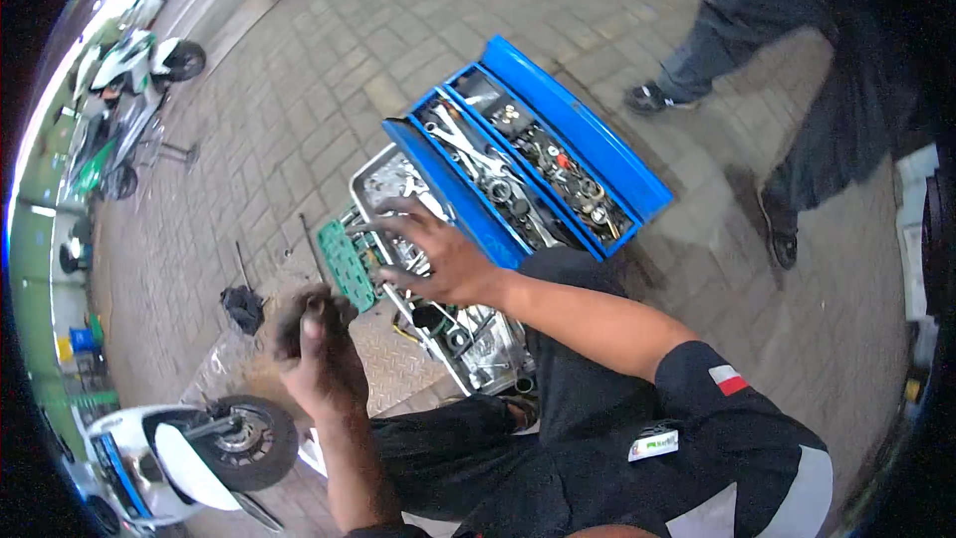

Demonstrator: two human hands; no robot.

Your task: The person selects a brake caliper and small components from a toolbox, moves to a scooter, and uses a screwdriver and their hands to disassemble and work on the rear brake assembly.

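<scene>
My left hand (317, 344), darkened with grime, is raised at the lower left with its fingers curled in; what they hold, if anything, is hidden. My right hand (438, 254) hovers over a silver metal tray (360, 177) of tools, fingers apart and nothing seen between them. Beside its fingertips lies a green perforated plastic tray (344, 264). A blue metal toolbox (583, 120) stands open just beyond. Wrenches (466, 144) fill its nearer compartment, and small loose parts (578, 179) fill the farther one.
A white scooter (149, 463) with its wheel stands at lower left. More scooters (129, 90) are parked at far left. A dark cloth (241, 307) lies on the paving. Another person's legs (747, 50) are at upper right, near the toolbox.
</scene>
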